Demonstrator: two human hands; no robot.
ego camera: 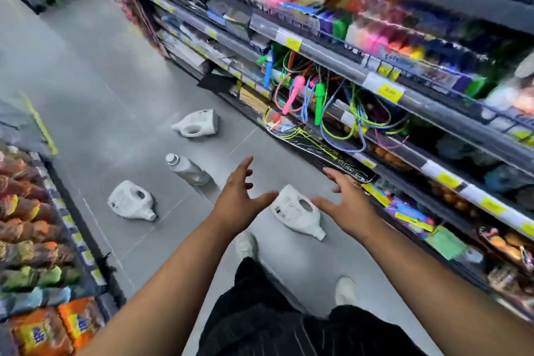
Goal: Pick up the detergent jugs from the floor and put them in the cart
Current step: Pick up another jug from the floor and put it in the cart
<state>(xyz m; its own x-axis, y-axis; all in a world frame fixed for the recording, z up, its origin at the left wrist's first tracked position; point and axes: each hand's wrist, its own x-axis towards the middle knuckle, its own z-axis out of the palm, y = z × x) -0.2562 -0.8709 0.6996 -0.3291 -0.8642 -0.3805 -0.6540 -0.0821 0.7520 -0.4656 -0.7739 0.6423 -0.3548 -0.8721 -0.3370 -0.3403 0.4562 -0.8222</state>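
Note:
Three white detergent jugs with handles lie on their sides on the grey aisle floor: the nearest jug (pixel 296 212) just ahead of my feet, a second jug (pixel 131 201) to the left, a third jug (pixel 198 123) farther up the aisle. A white bottle (pixel 187 170) lies between them. My left hand (pixel 238 198) and my right hand (pixel 348 205) are both held out with fingers spread, one on each side of the nearest jug and above it, holding nothing. No cart is in view.
Tall shelves (pixel 404 87) with skipping ropes and packaged goods run along the right. A lower rack of snack bags (pixel 37 240) lines the left. My white shoes (pixel 245 246) stand on the floor just behind the nearest jug.

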